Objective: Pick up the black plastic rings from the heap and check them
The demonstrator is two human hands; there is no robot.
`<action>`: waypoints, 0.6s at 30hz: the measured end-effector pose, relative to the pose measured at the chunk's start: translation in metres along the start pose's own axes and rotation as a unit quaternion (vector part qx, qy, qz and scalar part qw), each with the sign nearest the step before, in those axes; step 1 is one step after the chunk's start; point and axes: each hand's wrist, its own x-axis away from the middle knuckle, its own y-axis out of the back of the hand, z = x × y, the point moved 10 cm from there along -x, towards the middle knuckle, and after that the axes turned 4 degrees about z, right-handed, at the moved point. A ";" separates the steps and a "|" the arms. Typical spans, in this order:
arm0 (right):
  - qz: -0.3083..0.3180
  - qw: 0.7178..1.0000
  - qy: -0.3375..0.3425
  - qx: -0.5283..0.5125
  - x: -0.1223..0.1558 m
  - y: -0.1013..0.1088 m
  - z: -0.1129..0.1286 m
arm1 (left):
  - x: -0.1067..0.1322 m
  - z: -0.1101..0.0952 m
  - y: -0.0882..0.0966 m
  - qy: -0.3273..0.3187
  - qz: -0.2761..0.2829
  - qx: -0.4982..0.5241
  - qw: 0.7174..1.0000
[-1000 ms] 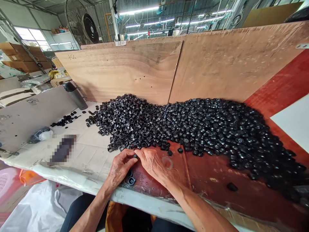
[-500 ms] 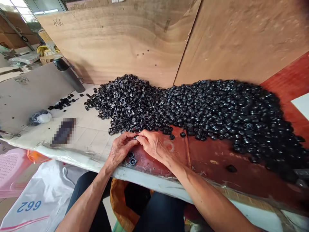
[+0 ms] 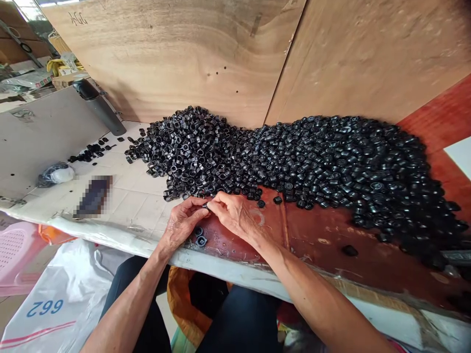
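My left hand [image 3: 185,219] and my right hand [image 3: 232,214] meet over the front of the table, fingers pinched together. Between the fingertips is a small black plastic cap [image 3: 205,206], mostly hidden, gripped from both sides. Just below the left fingers lie a loose round black cap [image 3: 201,240] and another one partly beside it. Behind my hands rises a pile of black ring-shaped parts [image 3: 191,152]. It runs into a larger pile of round black caps [image 3: 331,162] on the right.
A plywood board [image 3: 176,59] backs the table. At left stand a dark cylindrical bottle [image 3: 99,108], a clear plastic bag [image 3: 57,174] and a blurred-out flat item [image 3: 93,196]. Below the edge are an orange sack [image 3: 180,304], a white sack [image 3: 55,289] and a pink stool [image 3: 18,255].
The view has tilted and shifted slightly. Both hands stay together around the small cap, and the right fingers have curled in a little more.
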 end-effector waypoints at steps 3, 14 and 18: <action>0.007 1.000 0.008 -0.024 0.000 -0.002 0.000 | 0.000 0.000 0.001 -0.005 -0.001 0.004 1.000; 0.017 0.998 0.000 -0.064 0.001 -0.011 0.001 | -0.001 -0.001 0.005 -0.013 -0.003 -0.017 1.000; 0.046 0.982 -0.095 -0.157 0.001 -0.020 -0.014 | -0.002 -0.011 0.011 -0.070 -0.030 -0.065 0.995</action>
